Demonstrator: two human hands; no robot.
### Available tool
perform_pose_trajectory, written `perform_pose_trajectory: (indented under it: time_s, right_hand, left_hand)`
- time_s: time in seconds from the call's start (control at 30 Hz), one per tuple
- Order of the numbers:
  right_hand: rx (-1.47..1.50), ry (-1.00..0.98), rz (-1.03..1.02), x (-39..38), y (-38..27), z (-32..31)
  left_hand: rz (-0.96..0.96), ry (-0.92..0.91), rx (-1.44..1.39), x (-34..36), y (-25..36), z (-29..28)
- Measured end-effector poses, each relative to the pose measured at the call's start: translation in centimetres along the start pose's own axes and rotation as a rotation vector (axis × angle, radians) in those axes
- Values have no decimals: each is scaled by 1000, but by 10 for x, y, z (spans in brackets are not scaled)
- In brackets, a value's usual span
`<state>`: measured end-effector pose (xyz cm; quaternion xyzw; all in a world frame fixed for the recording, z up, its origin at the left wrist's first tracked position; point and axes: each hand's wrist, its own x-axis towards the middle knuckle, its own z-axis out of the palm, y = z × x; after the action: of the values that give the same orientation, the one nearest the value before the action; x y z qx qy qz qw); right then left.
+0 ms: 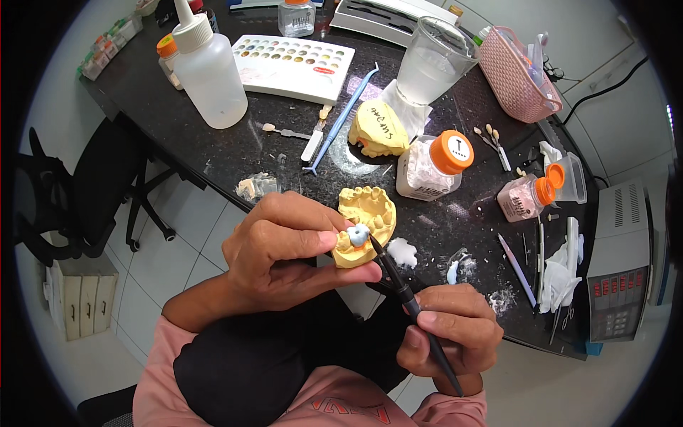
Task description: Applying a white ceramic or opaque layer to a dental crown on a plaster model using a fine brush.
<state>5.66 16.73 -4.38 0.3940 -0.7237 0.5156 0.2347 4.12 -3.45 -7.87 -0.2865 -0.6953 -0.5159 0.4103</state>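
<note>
Reaching forward, elbows bent, to the near edge of a dark speckled table [231, 153]. Turned inward, fingers bent, grasping — left hand [274, 249]. Set lower and farther right, curled in a pen grip — right hand [455, 331]. Bounded just ahead of the right hand by the curved table edge; fairly bare past some white smears there. Well ahead of the left hand: translucent plastic squeeze bottle [213, 82], round-shouldered. Well ahead of the right: clear jar [420, 171] of pale powder, orange-lidded. Pinched in the left hand: yellow plaster dental model [385, 228], matte, horseshoe-shaped. Slanting from the right hand toward it: slim black tool [404, 293], fine-tipped. Just beyond the left fingertips, on the model: rounded blue-grey crown [358, 235], near the tool's tip; contact too small to tell.
</note>
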Motion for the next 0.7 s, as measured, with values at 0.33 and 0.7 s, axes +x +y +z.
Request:
perform_pose_trajectory:
  time_s: [0.33, 0.7]
  right_hand:
    - [9, 20, -5, 1, 0, 2]
    - [-1, 1, -8, 0, 0, 1]
  left_hand:
    - [-6, -6, -10, 0, 0, 0]
    - [5, 2, -5, 0, -1, 0]
